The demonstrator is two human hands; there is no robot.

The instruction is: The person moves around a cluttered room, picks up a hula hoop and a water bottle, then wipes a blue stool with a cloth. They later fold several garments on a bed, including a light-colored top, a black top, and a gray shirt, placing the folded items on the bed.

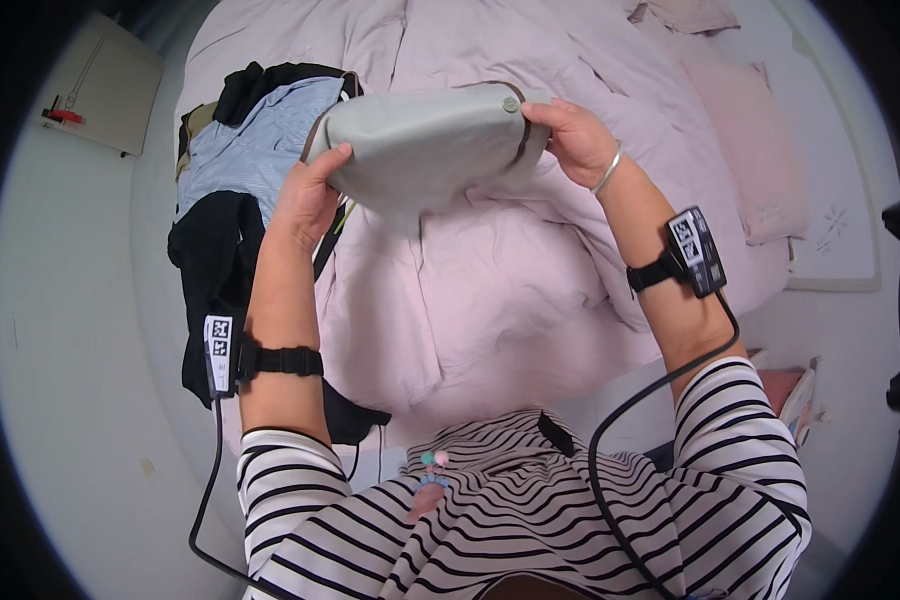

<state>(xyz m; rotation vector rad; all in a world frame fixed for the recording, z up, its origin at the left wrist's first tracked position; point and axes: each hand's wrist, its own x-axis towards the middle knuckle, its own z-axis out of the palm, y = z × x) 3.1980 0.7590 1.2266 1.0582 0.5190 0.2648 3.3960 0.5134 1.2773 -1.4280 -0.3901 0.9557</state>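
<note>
A pale grey-green bag [420, 145] with brown edging and a round snap near its right end is held up above the bed. My left hand [312, 198] grips its left end, thumb lying on the front face. At the other end, the thumb of my right hand [575, 138] presses beside the snap, the fingers hidden behind it. The bag's lower edge is blurred. Just left of it lie a light blue striped shirt [260, 145] and black clothing [213, 250], partly under my left forearm.
Pink rumpled bedding [490, 290] covers the bed beneath my hands. A pink pillow [755, 150] leans against the white headboard [838, 215] at the right. White walls and a pale cabinet [105, 85] stand at the left. Cables run from the devices strapped to both forearms.
</note>
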